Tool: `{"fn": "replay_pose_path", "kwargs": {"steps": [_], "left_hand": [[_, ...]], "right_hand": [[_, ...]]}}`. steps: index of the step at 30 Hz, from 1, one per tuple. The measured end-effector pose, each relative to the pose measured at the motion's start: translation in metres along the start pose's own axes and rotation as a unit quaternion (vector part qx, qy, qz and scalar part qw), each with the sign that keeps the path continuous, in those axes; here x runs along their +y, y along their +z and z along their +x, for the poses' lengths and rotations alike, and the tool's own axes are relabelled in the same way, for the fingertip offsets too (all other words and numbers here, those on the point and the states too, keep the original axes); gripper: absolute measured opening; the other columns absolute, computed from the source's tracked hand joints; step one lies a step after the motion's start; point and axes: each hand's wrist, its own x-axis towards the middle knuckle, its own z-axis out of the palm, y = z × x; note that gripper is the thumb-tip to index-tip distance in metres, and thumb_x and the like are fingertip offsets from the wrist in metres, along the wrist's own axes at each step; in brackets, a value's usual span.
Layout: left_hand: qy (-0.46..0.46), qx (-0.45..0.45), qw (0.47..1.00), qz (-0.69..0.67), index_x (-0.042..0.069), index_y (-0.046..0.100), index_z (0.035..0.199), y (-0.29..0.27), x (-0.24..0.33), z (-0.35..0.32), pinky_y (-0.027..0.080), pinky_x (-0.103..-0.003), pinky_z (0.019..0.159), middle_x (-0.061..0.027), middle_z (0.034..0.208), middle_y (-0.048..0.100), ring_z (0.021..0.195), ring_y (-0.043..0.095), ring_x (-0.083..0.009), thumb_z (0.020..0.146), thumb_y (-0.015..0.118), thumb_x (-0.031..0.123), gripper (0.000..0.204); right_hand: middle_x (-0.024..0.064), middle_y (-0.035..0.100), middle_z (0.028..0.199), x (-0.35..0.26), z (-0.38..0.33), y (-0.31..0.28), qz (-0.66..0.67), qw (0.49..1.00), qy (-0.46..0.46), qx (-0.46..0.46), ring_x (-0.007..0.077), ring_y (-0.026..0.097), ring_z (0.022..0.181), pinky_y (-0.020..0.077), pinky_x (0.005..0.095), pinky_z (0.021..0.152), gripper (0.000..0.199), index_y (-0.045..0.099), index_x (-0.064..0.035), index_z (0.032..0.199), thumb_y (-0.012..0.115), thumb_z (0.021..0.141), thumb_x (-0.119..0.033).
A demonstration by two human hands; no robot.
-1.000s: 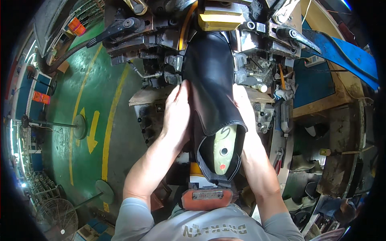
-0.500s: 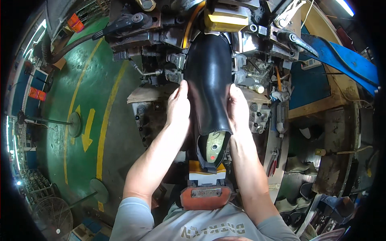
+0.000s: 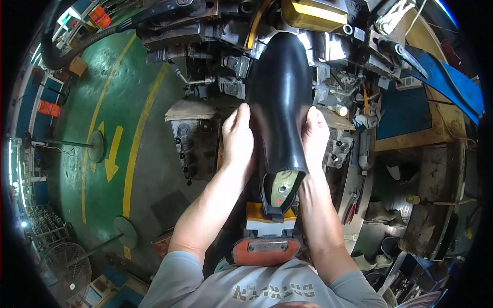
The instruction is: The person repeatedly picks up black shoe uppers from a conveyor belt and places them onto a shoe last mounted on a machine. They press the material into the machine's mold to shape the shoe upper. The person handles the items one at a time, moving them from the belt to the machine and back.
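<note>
Green workshop floor point(image 3: 87, 102) with yellow lines fills the left of the frame. Nearest, at lower centre, an orange and white machine block point(image 3: 270, 218) sits below the heel. Above it, the left hand point(image 3: 238, 138) and right hand point(image 3: 315, 136) press flat on both sides of the black boot upper point(image 3: 280, 97), held on its last at centre. Farther up, the toe enters the lasting machine point(image 3: 226, 31); fingers so close to the clamps could get pinched, I think. No containers are clearly visible.

Shoe factory floor: heavy grey lasting machine point(image 3: 287, 46) with hoses and clamps, green painted floor point(image 3: 87, 102) with yellow lane lines and arrow point(image 3: 114, 154), pedestal fan point(image 3: 67, 269), blue conveyor point(image 3: 441, 87), cluttered wooden workbench point(image 3: 416, 138) with hand tools
</note>
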Motion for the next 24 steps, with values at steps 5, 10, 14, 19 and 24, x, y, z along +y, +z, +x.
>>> {"fn": "replay_pose_path", "kwargs": {"steps": [5, 10, 14, 19, 24], "left_hand": [[0.001, 0.016, 1.0, -0.005, 0.0, 0.066, 0.101, -0.001, -0.011, 0.015, 0.044, -0.024, 0.075, 0.0012, 0.088, 0.061, 0.081, 0.052, -0.0076, 0.101, 0.053, 0.028, 0.031], [0.233, -0.045, 0.955, 0.179, 0.001, 0.063, 0.106, 0.003, 0.005, 0.002, 0.044, -0.027, 0.081, -0.005, 0.098, 0.063, 0.088, 0.055, -0.0105, 0.098, 0.054, 0.021, 0.023], [0.477, -0.383, 0.7, 0.368, 0.003, 0.066, 0.089, 0.032, 0.058, -0.022, 0.042, -0.043, 0.095, -0.0099, 0.095, 0.066, 0.093, 0.061, -0.0248, 0.087, 0.06, 0.017, 0.015], [0.494, -0.391, 0.69, 0.356, 0.003, 0.066, 0.081, 0.035, 0.052, -0.031, 0.043, -0.047, 0.094, -0.0112, 0.085, 0.066, 0.083, 0.062, -0.0306, 0.082, 0.06, 0.013, 0.012], [0.448, -0.392, 0.721, 0.354, -0.001, 0.066, 0.089, 0.034, 0.06, -0.039, 0.04, -0.046, 0.098, -0.0152, 0.094, 0.065, 0.093, 0.06, -0.0321, 0.087, 0.052, 0.007, 0.016]], "right_hand": [[0.0009, 0.061, 0.084, -0.002, 0.011, 0.0, 0.112, 0.99, 0.088, -0.014, 0.009, 0.055, 0.073, 0.0496, 0.0262, 0.069, 0.022, 0.062, -0.0037, 0.087, 0.064, 0.095, -0.024], [0.0066, 0.059, 0.111, -0.005, 0.007, -0.003, 0.11, 0.966, 0.225, -0.06, 0.0134, 0.059, 0.097, 0.0529, 0.0333, 0.083, 0.032, 0.052, -0.0061, 0.12, 0.051, 0.101, -0.032], [0.0081, 0.059, 0.118, 0.032, -0.018, -0.025, 0.172, 0.952, 0.198, -0.159, 0.0156, 0.059, 0.108, 0.0519, 0.0292, 0.089, 0.05, 0.043, -0.0062, 0.138, 0.039, 0.104, -0.043], [0.0049, 0.062, 0.108, 0.0, -0.027, 0.0, 0.157, 0.953, 0.211, -0.15, 0.0118, 0.062, 0.095, 0.053, 0.0239, 0.08, 0.051, 0.049, -0.0051, 0.13, 0.029, 0.105, -0.046], [0.0063, 0.062, 0.11, -0.031, -0.051, 0.005, 0.125, 0.952, 0.267, -0.082, 0.0113, 0.06, 0.097, 0.0509, 0.0295, 0.086, 0.047, 0.051, -0.0052, 0.126, 0.029, 0.106, -0.042]]}}
